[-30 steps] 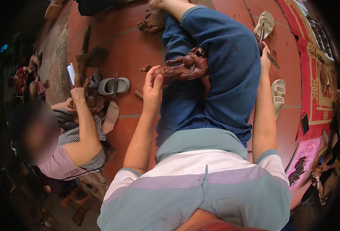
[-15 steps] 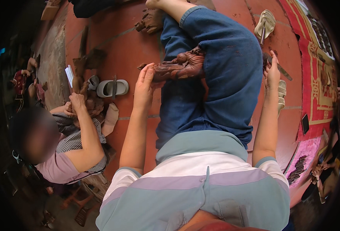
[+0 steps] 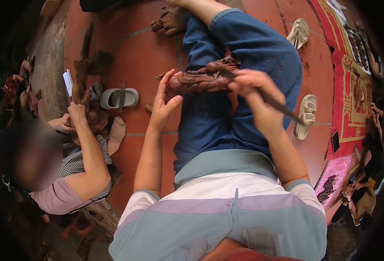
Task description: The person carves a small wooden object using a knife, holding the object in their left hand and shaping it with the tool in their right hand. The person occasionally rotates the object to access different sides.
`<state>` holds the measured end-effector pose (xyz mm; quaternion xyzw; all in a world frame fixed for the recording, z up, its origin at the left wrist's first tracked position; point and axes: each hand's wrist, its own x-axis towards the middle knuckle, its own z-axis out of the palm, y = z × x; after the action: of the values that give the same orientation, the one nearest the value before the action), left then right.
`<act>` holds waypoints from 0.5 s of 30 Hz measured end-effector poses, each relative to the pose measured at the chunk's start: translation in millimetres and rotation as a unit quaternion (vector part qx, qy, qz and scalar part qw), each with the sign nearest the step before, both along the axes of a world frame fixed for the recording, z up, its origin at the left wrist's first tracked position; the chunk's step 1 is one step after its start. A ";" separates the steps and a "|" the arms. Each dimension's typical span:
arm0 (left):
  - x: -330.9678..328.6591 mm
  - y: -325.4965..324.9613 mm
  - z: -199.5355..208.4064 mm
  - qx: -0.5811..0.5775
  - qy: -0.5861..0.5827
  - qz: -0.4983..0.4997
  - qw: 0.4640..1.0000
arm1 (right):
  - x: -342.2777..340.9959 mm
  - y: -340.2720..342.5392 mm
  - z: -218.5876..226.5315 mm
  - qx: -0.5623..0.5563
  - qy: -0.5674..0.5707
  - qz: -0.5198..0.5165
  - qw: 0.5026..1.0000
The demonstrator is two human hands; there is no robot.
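One carved reddish-brown wooden figure [image 3: 196,82] is laid lengthwise across blue jeans [image 3: 268,50], just above the middle of the frame. Its left end is touched by the left hand [image 3: 165,104], whose fingers are stretched upward along the wood while the thumb is spread away from it, so that the hand is not closed around the figure. By the right hand [image 3: 261,95], right of the middle, a long dark tool [image 3: 285,109] is gripped in bent fingers; it is slanted from upper left to lower right, with its upper end held over the figure's right part. Whether the wood is touched by that end cannot be told.

Another piece of brown wood [image 3: 169,22] is seen at the upper middle, on red floor tiles [image 3: 150,145]. A grey shoe [image 3: 119,98] is crossed by a dark strip at the left, and beside it a co-worker [image 3: 59,195] is seen, by whose hand [image 3: 77,114] something is grasped, though its shape is unclear. Two pale sandals, one [image 3: 299,32] at the upper right and one [image 3: 306,117] below it, are set near a red patterned mat [image 3: 347,98], on whose edge a dark flat rectangle [image 3: 335,141] is laid.
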<state>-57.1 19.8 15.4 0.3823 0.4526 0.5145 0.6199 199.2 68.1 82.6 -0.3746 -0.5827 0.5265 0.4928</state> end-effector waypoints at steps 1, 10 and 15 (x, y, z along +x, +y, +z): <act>0.4 -1.7 -2.7 0.008 -0.013 0.003 1.000 | -14.0 -5.8 -4.2 0.029 -0.044 0.034 0.998; 5.3 7.6 -31.2 0.060 -0.060 0.005 0.996 | -70.8 -17.9 -22.4 0.171 -0.211 0.096 0.958; 14.6 8.3 -32.1 0.033 -0.044 0.048 0.997 | -71.8 -15.6 -20.9 0.148 -0.220 0.093 0.960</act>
<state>-42.5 28.2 -16.7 0.3568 0.4256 0.5748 0.6010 127.5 52.5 61.6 -0.3484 -0.7802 0.3825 0.3515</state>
